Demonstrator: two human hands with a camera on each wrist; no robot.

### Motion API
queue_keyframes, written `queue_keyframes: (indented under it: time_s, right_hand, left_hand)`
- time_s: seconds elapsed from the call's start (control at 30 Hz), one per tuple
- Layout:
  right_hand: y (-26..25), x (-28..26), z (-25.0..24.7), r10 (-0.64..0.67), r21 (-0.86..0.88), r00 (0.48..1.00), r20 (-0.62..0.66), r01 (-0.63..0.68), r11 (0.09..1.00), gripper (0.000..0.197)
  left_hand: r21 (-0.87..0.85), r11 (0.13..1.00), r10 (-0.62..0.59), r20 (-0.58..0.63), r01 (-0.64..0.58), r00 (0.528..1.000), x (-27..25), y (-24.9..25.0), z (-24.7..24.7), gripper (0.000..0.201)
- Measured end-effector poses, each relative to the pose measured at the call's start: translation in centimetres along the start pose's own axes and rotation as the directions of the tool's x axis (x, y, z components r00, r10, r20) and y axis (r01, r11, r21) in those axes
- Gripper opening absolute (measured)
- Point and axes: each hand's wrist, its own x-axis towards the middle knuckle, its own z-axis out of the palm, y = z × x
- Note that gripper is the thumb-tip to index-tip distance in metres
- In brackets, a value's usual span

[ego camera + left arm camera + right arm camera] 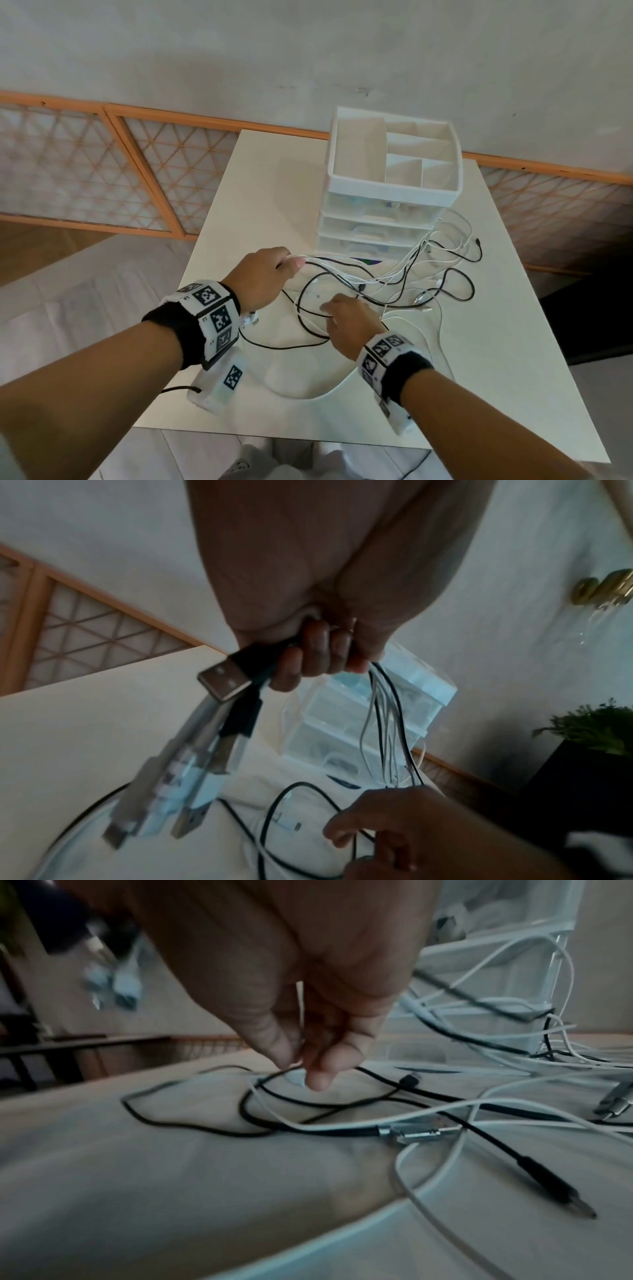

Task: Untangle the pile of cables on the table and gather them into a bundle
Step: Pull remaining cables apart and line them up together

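Note:
A tangle of black and white cables (407,274) spreads over the white table (260,192) in front of a drawer unit. My left hand (291,263) is raised above the table's left part and grips several cables in its fist; in the left wrist view its curled fingers (318,653) hold them, with USB plugs (222,680) hanging below. My right hand (330,308) is low over the tangle. In the right wrist view its thumb and forefinger (301,1064) pinch a thin white cable (300,1001) just above a black cable loop (308,1104).
A white plastic drawer unit (390,192) with an open divided tray on top stands at the back of the table, with cables lying against its base. A black jack plug (555,1188) and a metal plug (414,1131) lie near my right hand. A potted plant (596,729) stands off the table.

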Motion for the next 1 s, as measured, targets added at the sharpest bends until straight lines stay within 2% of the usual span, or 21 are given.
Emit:
queue_keyframes:
  time_s: [0.07, 0.17, 0.33, 0.47, 0.63, 0.73, 0.87, 0.93, 1.0]
  right_hand:
    - [0.2, 1.5, 0.7, 0.094, -0.048, 0.995, 0.016, -0.093, 0.995, 0.031]
    - [0.2, 1.8, 1.8, 0.152, -0.148, 0.986, 0.075, -0.140, 0.979, 0.025]
    - [0.7, 1.0, 2.4, 0.119, -0.275, 0.992, 0.050, -0.101, 0.956, 0.036]
    - [2.2, 0.7, 2.1, 0.086, -0.218, 0.995, 0.060, -0.071, 0.973, 0.041]
    - [1.5, 0.6, 2.6, 0.103, -0.268, 0.993, 0.049, -0.086, 0.960, 0.023]
    - [1.1, 0.6, 3.0, 0.114, -0.289, 0.993, 0.039, -0.098, 0.952, 0.023]
    - [0.5, 0.3, 0.5, 0.087, -0.203, 0.995, -0.049, -0.096, 0.975, 0.022]
    - [0.1, -0.3, -2.1, -0.018, -0.109, 0.993, -0.117, 0.005, 0.994, 0.020]
    - [0.0, -1.0, -5.3, -0.148, -0.025, 0.949, -0.277, 0.147, 0.989, 0.026]
  left_hand:
    - [-0.028, 0.999, 0.022, -0.004, -0.022, 1.000, -0.1, 0.5, -0.3, 0.044]
    - [-0.062, 0.998, 0.029, -0.026, -0.030, 0.999, -0.2, 1.0, -0.6, 0.040]
    - [-0.071, 0.997, -0.029, -0.017, 0.027, 0.999, -0.3, 0.9, -0.6, 0.039]
    - [-0.062, 0.996, -0.067, 0.014, 0.068, 0.998, -0.2, 1.0, -0.2, 0.036]
    - [-0.048, 0.996, -0.067, 0.043, 0.069, 0.997, -0.3, 1.7, 0.8, 0.037]
    - [-0.047, 0.995, -0.082, 0.042, 0.084, 0.996, -0.3, 1.6, 1.3, 0.038]
    - [-0.085, 0.986, -0.146, 0.015, 0.146, 0.989, -0.4, 0.9, 1.5, 0.039]
    - [-0.096, 0.980, -0.175, -0.005, 0.173, 0.985, -0.3, 0.6, 1.3, 0.038]
    - [-0.131, 0.973, -0.192, -0.016, 0.188, 0.981, -0.1, 0.6, 1.1, 0.036]
